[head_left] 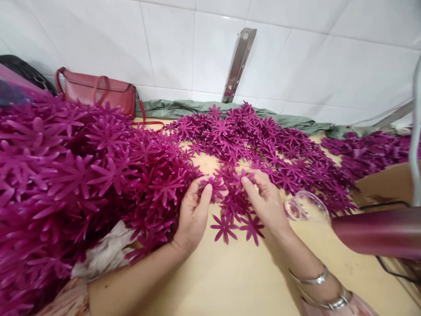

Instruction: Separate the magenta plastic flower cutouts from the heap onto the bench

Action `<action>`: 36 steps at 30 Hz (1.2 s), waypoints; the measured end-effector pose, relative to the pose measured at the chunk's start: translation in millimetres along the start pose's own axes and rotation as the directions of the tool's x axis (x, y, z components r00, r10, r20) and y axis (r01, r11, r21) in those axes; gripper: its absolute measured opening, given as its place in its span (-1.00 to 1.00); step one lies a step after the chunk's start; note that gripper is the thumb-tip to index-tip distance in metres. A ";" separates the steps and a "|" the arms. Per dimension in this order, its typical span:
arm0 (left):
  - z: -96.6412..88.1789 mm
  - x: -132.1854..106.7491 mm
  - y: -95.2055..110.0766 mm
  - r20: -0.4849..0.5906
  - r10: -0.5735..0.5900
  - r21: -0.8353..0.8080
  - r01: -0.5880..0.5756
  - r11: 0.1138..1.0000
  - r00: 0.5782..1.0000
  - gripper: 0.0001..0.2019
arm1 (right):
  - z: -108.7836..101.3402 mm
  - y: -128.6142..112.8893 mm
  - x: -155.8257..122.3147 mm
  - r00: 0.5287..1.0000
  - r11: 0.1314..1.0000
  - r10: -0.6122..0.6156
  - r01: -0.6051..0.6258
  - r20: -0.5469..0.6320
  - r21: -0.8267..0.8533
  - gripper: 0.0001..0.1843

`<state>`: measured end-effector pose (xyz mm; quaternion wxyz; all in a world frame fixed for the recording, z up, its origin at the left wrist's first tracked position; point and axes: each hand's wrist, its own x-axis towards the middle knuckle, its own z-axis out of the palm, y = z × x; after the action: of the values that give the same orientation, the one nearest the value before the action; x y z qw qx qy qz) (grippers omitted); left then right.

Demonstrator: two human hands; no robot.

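Note:
My left hand pinches a purple flower-shaped petal piece between thumb and fingers, its narrow lobes spreading out to the right. Close beside it, my right hand is closed with thumb and fingertips on another purple petal piece. Between and below the hands, more such pieces overlap on the pale yellow tabletop. Two single pieces lie flat nearest me, one on the left and one on the right.
A large heap of purple petal pieces fills the left side. Another pile stretches along the back. To the right stand a clear plastic cup and a dark red cylinder. A red handbag rests against the tiled wall.

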<state>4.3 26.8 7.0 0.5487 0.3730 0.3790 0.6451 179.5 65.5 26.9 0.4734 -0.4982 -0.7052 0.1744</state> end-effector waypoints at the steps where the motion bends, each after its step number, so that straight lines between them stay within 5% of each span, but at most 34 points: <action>1: 0.5 0.6 0.4 0.008 -0.020 -0.005 0.020 1.000 1.000 -0.77 | -0.6 -1.2 -0.2 0.999 0.997 -0.045 0.044 -0.013 -0.059 -0.87; 5: 3.1 3.0 1.8 -0.027 -0.058 -0.036 0.057 0.998 0.998 -0.78 | 0.2 -14.8 -4.3 0.982 0.979 -0.167 0.154 -0.090 -0.135 -0.65; 10: 3.5 4.4 3.3 -0.017 -0.039 -0.005 0.039 0.999 0.999 -0.84 | 8.6 -32.9 -12.4 0.955 0.950 -0.291 0.280 -0.065 -0.142 -0.74; 14: 0.8 4.1 4.1 -0.040 -0.009 0.050 0.011 0.999 0.999 -0.82 | 15.4 -31.3 -15.9 0.991 0.989 -0.135 0.135 0.011 0.055 -0.88; 20: 2.6 1.6 4.4 0.093 -0.059 -0.007 0.060 0.998 0.994 -0.80 | 17.4 -20.8 -15.0 0.998 0.952 0.035 -0.052 0.061 0.300 -0.96; 28: 4.9 2.1 3.7 0.082 -0.076 -0.025 0.078 0.997 0.994 -0.77 | 18.1 -22.0 -15.8 0.998 0.971 0.024 -0.011 -0.050 0.239 -0.93; 36: 3.1 3.1 0.0 0.030 -0.058 -0.026 0.059 0.998 0.998 -0.81 | 11.1 -9.5 -8.6 0.949 0.862 0.280 -0.180 -0.148 0.474 -0.80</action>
<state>6.7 30.1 8.5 0.5777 0.3637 0.3732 0.6282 165.5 56.4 24.0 0.6246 -0.4704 -0.5254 0.3357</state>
